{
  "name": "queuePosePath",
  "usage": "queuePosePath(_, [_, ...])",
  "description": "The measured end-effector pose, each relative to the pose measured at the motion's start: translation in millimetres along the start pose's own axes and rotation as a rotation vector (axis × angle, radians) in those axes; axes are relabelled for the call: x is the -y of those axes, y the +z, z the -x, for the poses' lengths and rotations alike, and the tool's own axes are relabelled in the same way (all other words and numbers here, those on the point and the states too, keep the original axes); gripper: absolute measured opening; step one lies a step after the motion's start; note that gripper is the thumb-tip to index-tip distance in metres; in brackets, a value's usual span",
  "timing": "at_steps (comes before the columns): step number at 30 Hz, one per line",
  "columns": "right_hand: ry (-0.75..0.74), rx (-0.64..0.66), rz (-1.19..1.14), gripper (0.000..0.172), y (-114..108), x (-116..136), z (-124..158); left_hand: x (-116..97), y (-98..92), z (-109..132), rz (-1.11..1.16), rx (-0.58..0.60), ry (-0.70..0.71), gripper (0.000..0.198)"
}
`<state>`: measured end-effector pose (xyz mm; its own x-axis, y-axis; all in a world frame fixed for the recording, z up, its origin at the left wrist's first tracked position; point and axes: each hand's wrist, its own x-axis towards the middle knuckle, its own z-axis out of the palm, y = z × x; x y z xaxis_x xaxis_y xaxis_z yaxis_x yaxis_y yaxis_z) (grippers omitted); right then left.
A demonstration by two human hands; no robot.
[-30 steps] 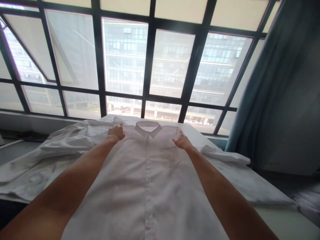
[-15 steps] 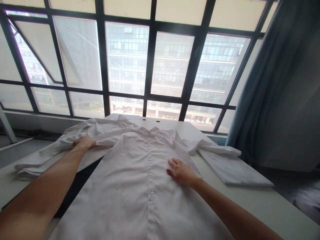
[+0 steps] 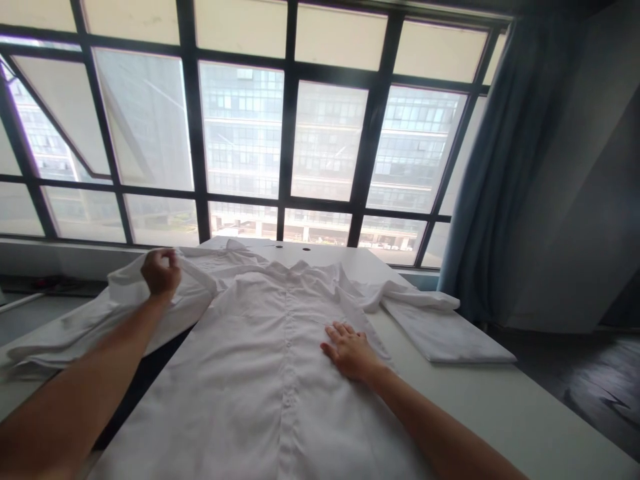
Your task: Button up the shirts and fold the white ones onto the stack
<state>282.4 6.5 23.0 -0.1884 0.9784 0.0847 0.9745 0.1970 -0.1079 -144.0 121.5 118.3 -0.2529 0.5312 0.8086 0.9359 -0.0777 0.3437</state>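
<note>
A white button-front shirt [image 3: 240, 360] lies spread on the table, its collar toward the window and its button placket running down the middle. My left hand [image 3: 161, 272] is closed on the shirt's sleeve at the left and holds that cloth raised. My right hand [image 3: 350, 350] rests flat on the shirt front, right of the buttons, with its fingers spread. The right sleeve [image 3: 415, 293] stretches out to the side, across a folded white cloth [image 3: 450, 337]. Under the left side of the shirt a dark item [image 3: 135, 387] shows in part.
The white table [image 3: 530, 413] reaches toward a large window with dark frames [image 3: 287, 133]. More white cloth [image 3: 60, 340] lies at the table's left side. A blue-grey curtain [image 3: 485, 200] hangs at the right. Two dark round holes [image 3: 306, 249] mark the table's far end.
My left hand has risen from the table and lifted the left sleeve with it. My right hand stays flat on the shirt. The view has shifted slightly.
</note>
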Motion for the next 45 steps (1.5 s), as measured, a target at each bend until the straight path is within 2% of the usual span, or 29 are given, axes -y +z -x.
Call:
queuePosePath(1, [-0.002,-0.010,-0.009,0.055,1,-1,0,-12,4.3,5,0.063,-0.043,0.119,0.024])
queuePosePath(2, [-0.009,-0.027,-0.026,0.055,3,-2,-1,-24,8.4,15,0.140,-0.015,0.310,0.023])
queuePosePath(4, [-0.037,-0.084,-0.112,0.052,7,-5,-3,-43,16.4,45,0.273,0.288,0.762,0.024])
queuePosePath(5, [-0.049,-0.126,-0.192,0.050,10,-8,-6,-49,20.3,63,0.320,0.437,0.926,0.026])
queuePosePath(6, [-0.052,-0.174,-0.299,0.049,12,-10,-9,-52,23.8,80,0.361,0.539,1.043,0.028])
queuePosePath(7, [-0.040,-0.222,-0.427,0.050,14,-13,-12,-52,26.7,95,0.389,0.577,1.113,0.029])
queuePosePath(9, [0.026,-0.299,-0.688,0.050,17,-19,-19,-46,30.0,113,0.388,0.577,1.168,0.029])
queuePosePath(11, [0.084,-0.332,-0.904,0.049,18,-23,-25,-37,30.0,118,0.347,0.564,1.159,0.029])
queuePosePath(14, [0.107,-0.294,-1.147,0.049,16,-24,-28,-28,26.9,110,0.263,0.577,1.095,0.030])
queuePosePath(16, [0.106,-0.276,-1.218,0.067,14,-24,-27,-24,25.9,105,0.195,0.575,1.047,0.032])
queuePosePath(18, [0.080,-0.314,-1.113,0.091,12,-24,-27,-21,27.1,101,0.110,0.580,0.999,0.034])
queuePosePath(20, [0.008,-0.382,-0.827,0.095,8,-25,-26,-17,30.4,97,0.018,0.595,0.927,0.034])
queuePosePath(23, [-0.082,-0.363,-0.338,0.071,1,-27,-26,-8,38.2,90,-0.091,0.613,0.805,0.038])
queuePosePath(26, [-0.069,-0.284,-0.050,0.048,-12,-26,-23,3,47.0,81,-0.161,0.615,0.709,0.048])
queuePosePath(29, [-0.110,-0.350,-0.029,0.025,-31,-21,-17,12,56.1,73,-0.183,0.657,0.537,0.054])
queuePosePath(31, [-0.147,-0.353,-0.237,0.016,-46,-16,-11,16,62.2,69,-0.165,0.698,0.408,0.050])
queuePosePath(33, [-0.093,-0.276,-0.596,0.013,-61,-12,-3,19,67.5,66,-0.153,0.713,0.323,0.046])
queuePosePath(35, [0.051,-0.154,-0.988,0.017,-74,-9,7,20,71.2,63,-0.162,0.708,0.285,0.042])
queuePosePath(37, [0.234,0.023,-1.233,0.017,-81,-8,19,20,72.7,62,-0.170,0.705,0.258,0.039])
queuePosePath(39, [0.364,0.246,-1.239,0.017,-80,-9,32,20,72.4,62,-0.174,0.707,0.250,0.038])
queuePosePath(41, [0.403,0.434,-1.071,0.019,-72,-10,42,18,71.4,63,-0.175,0.707,0.247,0.038])
queuePosePath(43, [0.392,0.483,-0.882,0.020,-61,-12,48,15,71.1,65,-0.185,0.714,0.308,0.042])
queuePosePath(45, [0.393,0.417,-0.736,0.021,-51,-14,50,12,72.0,66,-0.187,0.742,0.430,0.048])
